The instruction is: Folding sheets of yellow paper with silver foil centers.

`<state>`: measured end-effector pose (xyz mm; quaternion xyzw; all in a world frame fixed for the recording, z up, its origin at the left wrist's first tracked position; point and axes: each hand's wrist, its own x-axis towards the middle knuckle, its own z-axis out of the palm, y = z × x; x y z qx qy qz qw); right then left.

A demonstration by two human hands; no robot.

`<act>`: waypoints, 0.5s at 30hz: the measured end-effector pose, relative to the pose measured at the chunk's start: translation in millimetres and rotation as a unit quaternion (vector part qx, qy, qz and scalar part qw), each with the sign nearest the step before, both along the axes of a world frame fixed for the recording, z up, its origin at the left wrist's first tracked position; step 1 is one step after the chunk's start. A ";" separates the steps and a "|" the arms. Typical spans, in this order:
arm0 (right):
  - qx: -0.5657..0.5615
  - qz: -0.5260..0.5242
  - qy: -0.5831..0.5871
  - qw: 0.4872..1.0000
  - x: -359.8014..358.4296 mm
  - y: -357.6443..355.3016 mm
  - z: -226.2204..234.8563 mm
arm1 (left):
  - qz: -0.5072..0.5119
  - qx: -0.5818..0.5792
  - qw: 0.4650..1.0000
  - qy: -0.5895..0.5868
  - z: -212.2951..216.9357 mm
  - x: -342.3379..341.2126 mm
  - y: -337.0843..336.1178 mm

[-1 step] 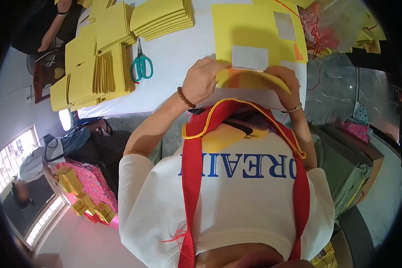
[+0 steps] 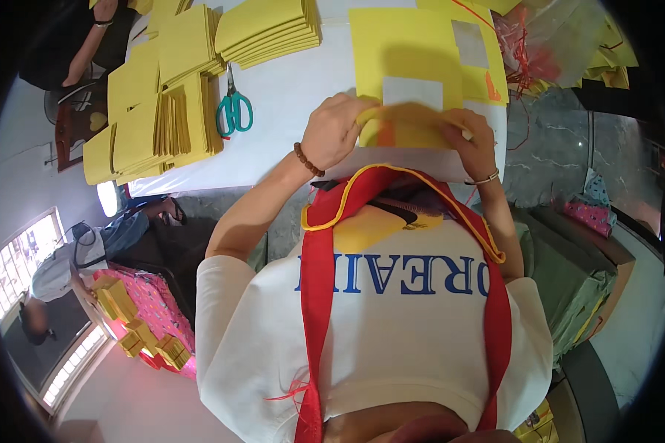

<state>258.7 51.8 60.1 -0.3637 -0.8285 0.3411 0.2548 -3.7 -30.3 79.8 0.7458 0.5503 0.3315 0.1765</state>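
A yellow paper sheet with a silvery rectangle lies on the white-covered table in front of me. Its near edge curls up between my hands, and an orange mark shows on the curled part. My left hand, with a brown bead bracelet at the wrist, pinches the left end of the curl. At the right end, my right hand grips the same edge with bent fingers. A second yellow sheet with a silvery patch lies partly beneath, to the right.
Stacks of folded yellow paper fill the table's left side. Teal-handled scissors lie beside them. A clear plastic bag with red strings sits at far right. Another person's arm reaches in at the far left.
The near edge of the sheet has rolled slightly further up and away from me. My right fingers have curled in more; my left hand has barely moved.
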 end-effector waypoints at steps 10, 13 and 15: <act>-0.118 -0.184 0.086 0.972 -26.1 10.3 5.7 | 0.164 -0.173 0.939 -0.248 -30.9 3.6 37.0; -0.151 -0.176 0.142 0.962 -22.7 18.7 -14.1 | 0.156 -0.192 0.926 -0.285 -26.4 3.6 40.1; -0.154 -0.191 0.107 0.963 -19.9 19.9 -9.5 | 0.149 -0.207 0.928 -0.273 -26.5 3.3 41.6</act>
